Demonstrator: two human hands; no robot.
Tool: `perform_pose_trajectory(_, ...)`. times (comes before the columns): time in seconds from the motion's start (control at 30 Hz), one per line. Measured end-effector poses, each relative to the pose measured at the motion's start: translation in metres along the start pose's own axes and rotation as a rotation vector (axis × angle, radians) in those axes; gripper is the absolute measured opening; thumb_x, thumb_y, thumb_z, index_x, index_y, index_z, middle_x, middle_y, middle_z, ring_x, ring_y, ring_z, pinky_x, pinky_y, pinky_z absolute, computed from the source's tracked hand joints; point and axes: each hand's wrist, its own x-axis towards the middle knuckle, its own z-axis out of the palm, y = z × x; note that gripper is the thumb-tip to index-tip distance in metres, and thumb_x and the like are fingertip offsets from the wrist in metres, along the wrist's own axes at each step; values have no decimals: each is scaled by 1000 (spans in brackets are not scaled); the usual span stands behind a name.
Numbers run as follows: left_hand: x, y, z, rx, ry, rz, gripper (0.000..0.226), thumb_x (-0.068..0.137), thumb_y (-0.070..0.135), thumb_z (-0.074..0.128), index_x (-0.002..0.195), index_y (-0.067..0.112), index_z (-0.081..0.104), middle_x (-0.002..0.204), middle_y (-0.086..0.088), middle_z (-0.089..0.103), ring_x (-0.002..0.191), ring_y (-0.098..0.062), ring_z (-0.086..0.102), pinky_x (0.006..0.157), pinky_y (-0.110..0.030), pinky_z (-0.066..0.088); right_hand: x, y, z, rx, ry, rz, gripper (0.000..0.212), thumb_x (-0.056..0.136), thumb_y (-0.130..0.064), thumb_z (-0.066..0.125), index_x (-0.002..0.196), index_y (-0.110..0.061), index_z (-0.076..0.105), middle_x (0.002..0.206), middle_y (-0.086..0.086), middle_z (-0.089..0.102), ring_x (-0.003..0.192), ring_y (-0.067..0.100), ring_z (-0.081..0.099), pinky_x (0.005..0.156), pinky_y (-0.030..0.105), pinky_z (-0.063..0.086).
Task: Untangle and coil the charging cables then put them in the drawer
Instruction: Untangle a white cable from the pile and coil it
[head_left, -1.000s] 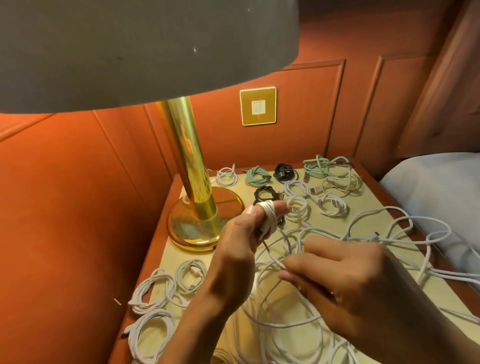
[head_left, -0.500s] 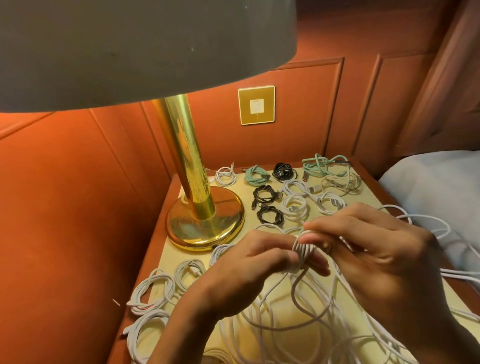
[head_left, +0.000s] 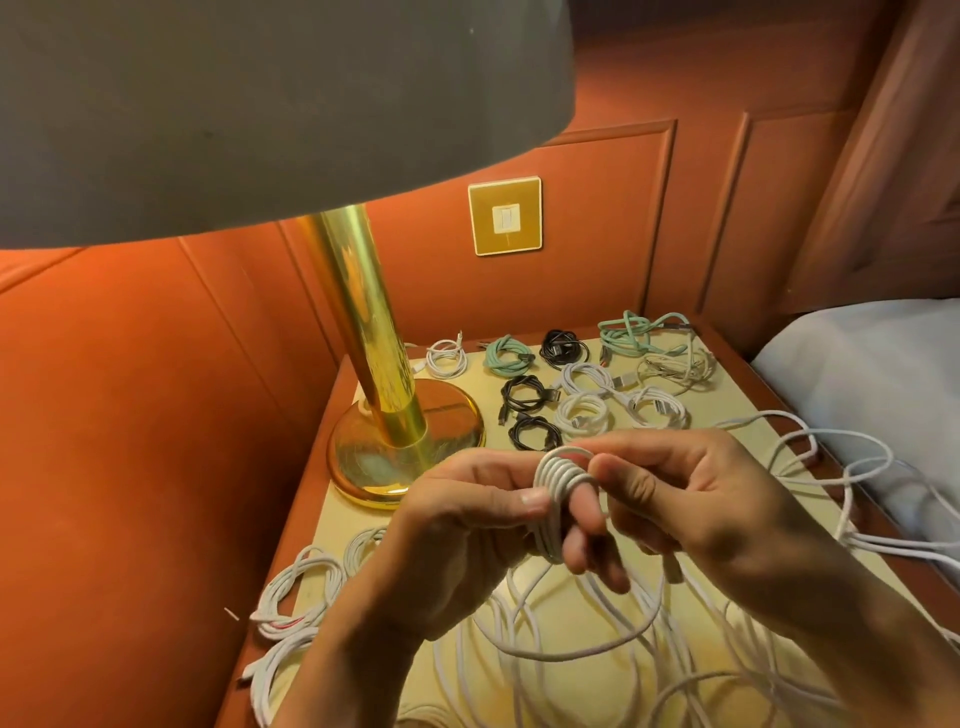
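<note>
The left hand (head_left: 467, 525) was closed around a small coil of white cable (head_left: 558, 478), with the turns wound over its fingers and the thumb pressing them from the side. The right hand (head_left: 691, 509) was half closed and pinched the same coil from the other side, thumb and forefinger on the top turns. The coil was held in the air above the tabletop (head_left: 566, 618), near the brass lamp base (head_left: 405, 447).

From the coil the free part of the cable hung down into a loose pile of white cables (head_left: 597, 665) that lay on the tabletop under both hands and spread to the right toward the bed (head_left: 857, 374). At the back of the tabletop several finished coils (head_left: 582, 410) in white, black and green lay side by side, and more white coils (head_left: 301, 587) lay at the left front edge. No drawer was visible in this view.

In my judgement the step in hand was winding this cable. To do it well, the left hand should keep the turns flat next to each other, and the right hand should feed the cable with light tension only. If the hanging part is caught in the pile, it is better to lift it free first than to pull, because pulling could tighten a knot or drag other cables off the edge.
</note>
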Motion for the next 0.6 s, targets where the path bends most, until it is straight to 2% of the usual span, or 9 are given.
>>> perform_pose_trajectory(0.07, 2, -3, 2, 60, 118, 14, 30, 82, 12, 40, 78, -5, 65, 67, -15, 55, 65, -32, 63, 72, -42, 48, -1, -3, 0, 36, 23, -21, 21, 92, -23, 67, 107, -16, 79, 68, -2, 69, 53, 7, 55, 48, 19, 39)
perform_pose_trajectory(0.13, 4, -6, 8, 116, 268, 31, 33, 76, 18, 36, 64, -1, 60, 55, -13, 47, 53, -29, 57, 63, -36, 47, 0, -1, 2, 6, 24, -26, 22, 87, -10, 65, 106, -11, 76, 71, -14, 71, 58, -6, 62, 52, 8, 44)
perform_pose_trajectory(0.23, 6, -10, 16, 138, 411, 45, 32, 71, 22, 35, 53, 5, 55, 47, -11, 39, 45, -26, 49, 55, -31, 45, 0, -3, 9, -95, 48, -40, 20, 82, -19, 70, 99, -24, 79, 79, -19, 74, 72, -6, 68, 63, 10, 50)
perform_pose_trajectory(0.3, 8, -11, 17, 135, 477, 45, 32, 70, 23, 35, 50, 6, 52, 45, -10, 37, 42, -25, 46, 52, -30, 44, 0, -1, 13, -100, 69, -37, 20, 80, -29, 70, 97, -27, 80, 92, -12, 77, 91, 3, 72, 78, 17, 54)
perform_pose_trajectory(0.33, 9, -12, 17, 132, 507, 50, 32, 70, 24, 35, 49, 6, 51, 44, -10, 36, 41, -25, 44, 51, -29, 43, 1, 1, 15, -77, 69, -30, 20, 81, -30, 68, 97, -25, 80, 94, -8, 78, 95, 6, 73, 83, 21, 55)
perform_pose_trajectory(0.47, 11, -18, 15, 144, 622, 84, 33, 71, 27, 36, 50, 5, 48, 45, -10, 36, 41, -25, 42, 52, -30, 41, 3, 5, 23, -62, 66, -9, 26, 85, -34, 63, 100, -18, 77, 91, 2, 78, 90, 13, 73, 90, 39, 58)
perform_pose_trajectory(0.53, 11, -21, 16, 202, 653, 132, 31, 72, 26, 37, 53, 3, 47, 46, -11, 36, 44, -26, 42, 53, -31, 40, 3, 3, 24, -81, 65, -12, 25, 86, -35, 61, 102, -22, 76, 92, -3, 78, 91, 9, 73, 87, 31, 58)
perform_pose_trajectory(0.6, 12, -22, 17, 217, 650, 176, 28, 72, 24, 38, 57, 3, 46, 47, -9, 35, 44, -25, 41, 52, -30, 37, 4, 2, 22, -58, 49, -5, 23, 90, -28, 61, 108, -21, 73, 83, -10, 76, 79, -1, 71, 71, 17, 55)
